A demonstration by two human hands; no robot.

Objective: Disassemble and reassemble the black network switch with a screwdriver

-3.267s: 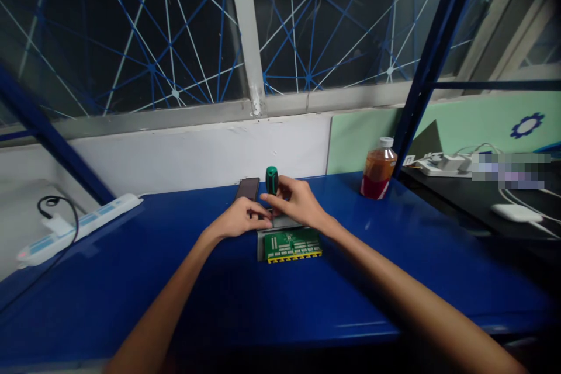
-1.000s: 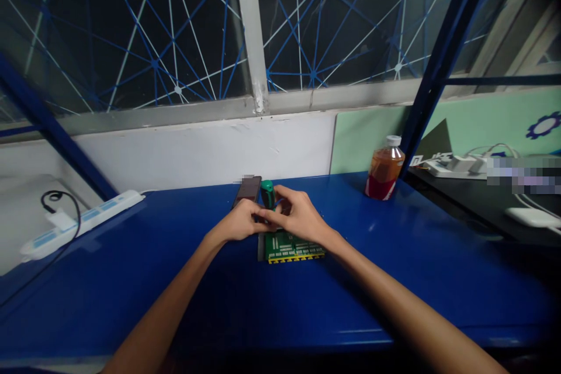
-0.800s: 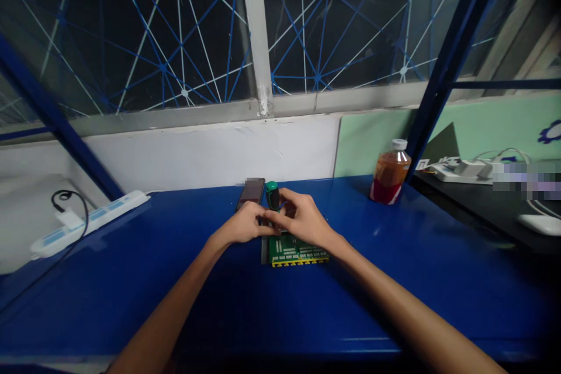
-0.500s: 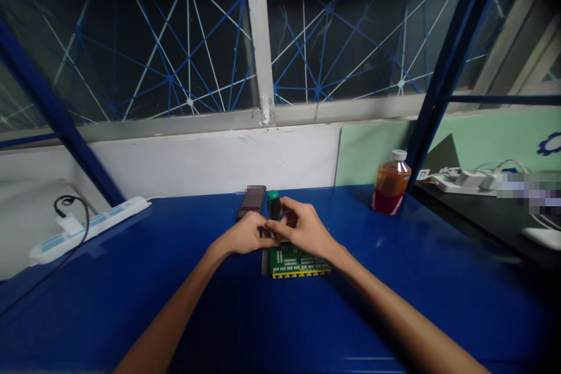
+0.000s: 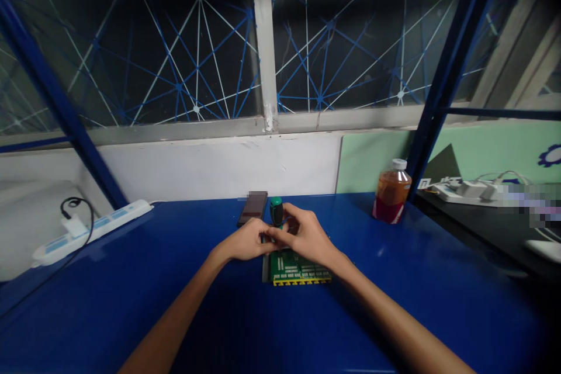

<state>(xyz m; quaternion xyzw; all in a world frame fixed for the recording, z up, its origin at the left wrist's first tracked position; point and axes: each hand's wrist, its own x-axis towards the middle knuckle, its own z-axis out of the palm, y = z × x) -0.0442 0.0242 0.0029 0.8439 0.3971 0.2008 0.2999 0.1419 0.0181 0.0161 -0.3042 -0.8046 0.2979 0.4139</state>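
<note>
"Green and black, that's the screwdriver [image 5: 276, 211]. How does it stand from your seat?"

"Nearly upright at the far side of the circuit board [image 5: 301, 267], its tip hidden from me by fingers. My right hand [image 5: 309, 237] is curled about its lower part, thumb and fingertips drawn in. My left hand [image 5: 249, 241] is pinched narrow just beside it; whether it grips the shank or some small part, I can't tell."

"How would you expect things to handle?"

"The driver should be light and stiff, with a handle I'd guess is grippy rather than slick. I'd hold it low for turning and use the cap for steady pressure. The board worries me more: it looks thin, likely rigid and fragile. I'd take it by the rim, say the yellow strip [image 5: 302, 282] along its near side, and keep off the components."

"And edges, room to move?"

"A grey plate [image 5: 266, 269] shows past the board's left edge and might snag a finger. The phone [image 5: 255, 208] lies just beyond my left hand, so that way is tight, and the white wall [image 5: 210, 166] closes off the far edge. Rightward I have blue tabletop [image 5: 350, 231] up to the bottle [image 5: 391, 197], and more toward me. The power strip [image 5: 109, 223] sits well apart, far left."
</note>
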